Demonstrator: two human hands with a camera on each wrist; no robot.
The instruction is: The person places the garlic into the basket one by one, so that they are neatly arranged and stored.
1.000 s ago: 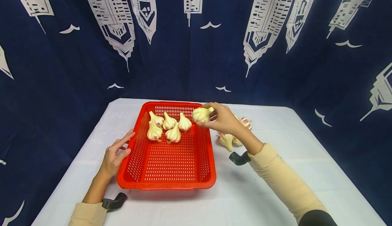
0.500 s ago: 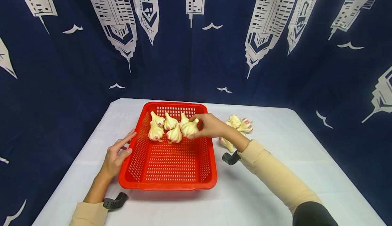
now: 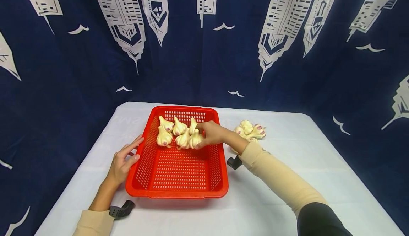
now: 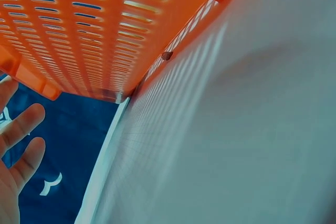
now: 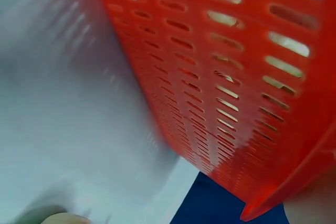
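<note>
A red plastic basket (image 3: pixel 179 172) with slotted walls stands on the table, with several cream garlic bulbs (image 3: pixel 164 136) grouped in its far half. My right hand (image 3: pixel 214 133) reaches over the right rim and holds one garlic bulb (image 3: pixel 195 140) between thumb and fingers, down among the others. In the right wrist view the basket wall (image 5: pixel 194 77) hides most of that hand. My left hand (image 3: pixel 122 163) rests against the left rim with its fingers extended. In the left wrist view several fingers (image 4: pixel 26 124) show spread beside the basket.
More garlic bulbs (image 3: pixel 257 131) lie in a pile on the white-covered table (image 3: pixel 281 150), right of the basket and partly behind my right forearm. A dark blue printed cloth (image 3: pixel 191 69) hangs behind the table's far edge.
My right hand has carried the garlic bulb from above the right rim leftward and down into the basket, beside the other bulbs. The left hand has stayed at the left rim.
</note>
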